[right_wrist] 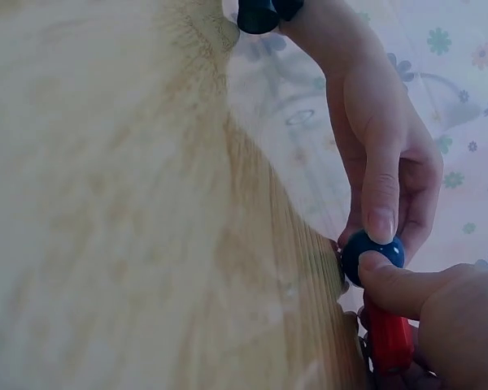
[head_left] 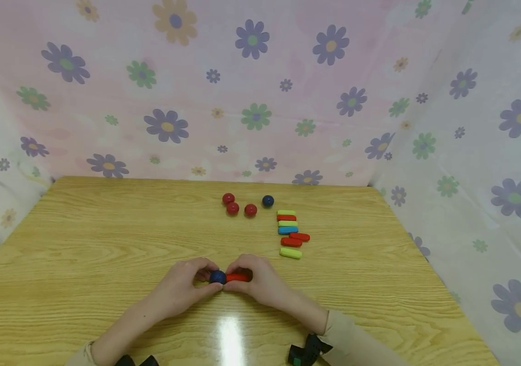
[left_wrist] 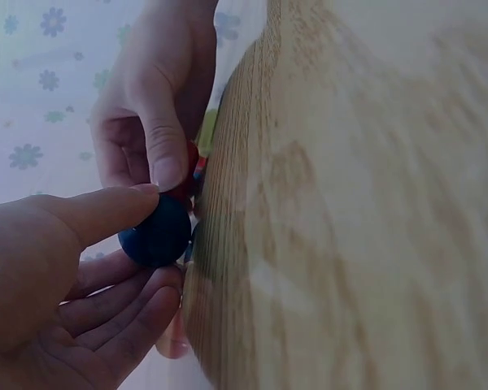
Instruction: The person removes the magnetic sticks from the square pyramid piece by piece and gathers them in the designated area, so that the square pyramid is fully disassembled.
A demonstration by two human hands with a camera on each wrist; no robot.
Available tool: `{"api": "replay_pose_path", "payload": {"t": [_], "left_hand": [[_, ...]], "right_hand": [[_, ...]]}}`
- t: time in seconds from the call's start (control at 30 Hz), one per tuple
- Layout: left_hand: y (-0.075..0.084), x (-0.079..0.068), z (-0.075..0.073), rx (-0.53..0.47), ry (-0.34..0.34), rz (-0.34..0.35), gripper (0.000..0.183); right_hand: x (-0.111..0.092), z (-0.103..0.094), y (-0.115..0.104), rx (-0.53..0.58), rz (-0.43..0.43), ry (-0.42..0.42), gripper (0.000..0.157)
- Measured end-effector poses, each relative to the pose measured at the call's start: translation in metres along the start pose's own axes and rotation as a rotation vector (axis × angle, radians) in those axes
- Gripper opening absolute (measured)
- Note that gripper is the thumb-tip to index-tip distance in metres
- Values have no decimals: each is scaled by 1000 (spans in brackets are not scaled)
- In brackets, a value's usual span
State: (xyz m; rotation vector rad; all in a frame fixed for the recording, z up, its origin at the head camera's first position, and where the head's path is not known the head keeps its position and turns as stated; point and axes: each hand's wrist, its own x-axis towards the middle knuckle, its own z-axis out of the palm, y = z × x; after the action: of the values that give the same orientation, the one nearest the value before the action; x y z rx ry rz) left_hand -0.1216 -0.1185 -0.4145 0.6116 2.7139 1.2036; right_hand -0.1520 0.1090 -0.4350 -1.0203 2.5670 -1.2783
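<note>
Near the front middle of the table, my left hand [head_left: 179, 285] pinches a dark blue ball [head_left: 218, 277] between thumb and fingers. Close against its right side, my right hand [head_left: 260, 280] holds a short red stick [head_left: 237, 277], whose end meets the ball. In the left wrist view the blue ball [left_wrist: 156, 231] sits under the left thumb, and the right fingers hide most of the red stick. From the right wrist, the right thumb overlaps the blue ball [right_wrist: 372, 258], with the red stick [right_wrist: 388, 340] lying below it. Whether the stick enters the ball cannot be seen.
Farther back lie several red balls [head_left: 250, 210] and another dark blue ball [head_left: 267, 201]. To their right runs a loose column of yellow, red and blue sticks [head_left: 288, 230]. Flowered cloth [head_left: 256, 91] hangs behind the wooden table [head_left: 105, 229] and along its sides.
</note>
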Motion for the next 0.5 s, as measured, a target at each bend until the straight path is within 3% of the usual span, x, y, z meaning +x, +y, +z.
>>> {"api": "replay_pose_path", "payload": {"t": [0.5], "left_hand": [[1,-1,1,0,3,-4,29]], "right_hand": [[-1,0,0,-22,-51,2,16]]}}
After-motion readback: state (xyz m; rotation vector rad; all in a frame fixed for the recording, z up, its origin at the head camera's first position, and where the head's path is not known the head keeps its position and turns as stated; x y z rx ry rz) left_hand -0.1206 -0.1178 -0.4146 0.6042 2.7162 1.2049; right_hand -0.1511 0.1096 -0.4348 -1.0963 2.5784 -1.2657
